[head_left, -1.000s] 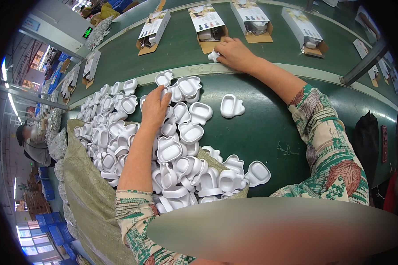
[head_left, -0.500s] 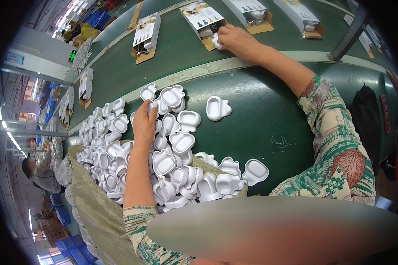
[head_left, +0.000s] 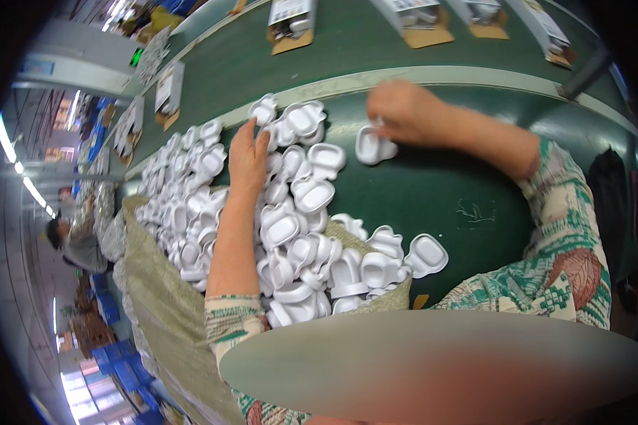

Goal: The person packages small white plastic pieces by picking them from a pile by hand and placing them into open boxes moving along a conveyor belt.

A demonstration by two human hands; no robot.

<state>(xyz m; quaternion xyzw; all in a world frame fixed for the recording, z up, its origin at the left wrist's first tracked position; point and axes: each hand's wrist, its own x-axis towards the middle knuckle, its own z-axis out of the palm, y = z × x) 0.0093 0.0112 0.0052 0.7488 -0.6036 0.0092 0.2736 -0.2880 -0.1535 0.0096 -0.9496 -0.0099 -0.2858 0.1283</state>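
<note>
Many small white plastic dishes with a scalloped end (head_left: 280,228) lie heaped on the green bench and on an olive woven sack (head_left: 181,340). My left hand (head_left: 248,159) rests on the upper part of the heap, thumb and fingers apart, touching the dishes. Some of its fingertips are hidden among them. My right hand (head_left: 409,115) is over a single white dish (head_left: 371,146) lying apart from the heap, right of it. Motion blurs its curled fingers, so whether they grip that dish does not show.
Beyond a pale rail (head_left: 432,76), a green belt (head_left: 347,49) carries several open cartons, among them one with white and dark contents (head_left: 290,25). A metal post (head_left: 587,74) rises at the right. Another person (head_left: 81,237) is far left.
My right hand has drawn back from the carton on the belt to the lone dish; the white piece it held is no longer visible in it. The view has shifted. My left hand remains at the heap.
</note>
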